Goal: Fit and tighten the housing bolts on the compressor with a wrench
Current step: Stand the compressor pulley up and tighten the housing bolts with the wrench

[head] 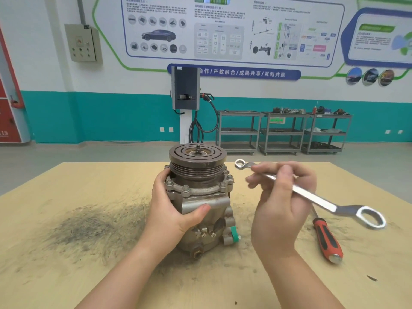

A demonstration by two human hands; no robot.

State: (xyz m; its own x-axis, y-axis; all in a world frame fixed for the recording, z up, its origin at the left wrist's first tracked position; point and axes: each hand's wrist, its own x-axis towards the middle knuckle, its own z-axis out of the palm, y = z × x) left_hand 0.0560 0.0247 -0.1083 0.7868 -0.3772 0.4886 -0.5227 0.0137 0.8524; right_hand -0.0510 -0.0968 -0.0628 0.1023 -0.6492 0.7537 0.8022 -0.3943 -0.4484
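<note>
Forearms enter from the lower edge of the view over a tan tabletop [66,275] marked with a dark smudge [89,226] on the left side. Left hand [171,210] grips the compressor [200,210] from its left side, fingers wrapped behind the housing and thumb pressed across the front face. Right hand [278,197] is raised just right of the compressor, fingers curled around the shank of a double-ended ring wrench [312,197]; the wrench is held clear of the table, tilted, with its small ring up and to the left near the pulley and its large ring down and to the right. A screwdriver [327,239] with a red and black handle lies on the table beneath the wrench's large end. The compressor stands upright at table centre, grooved pulley [197,158] on top, with housing bolts [185,188] seated around the flange below the pulley. Beyond the table stand a charging unit [185,88], three grey shelf carts [283,132] and a wall of printed panels [234,30].
</note>
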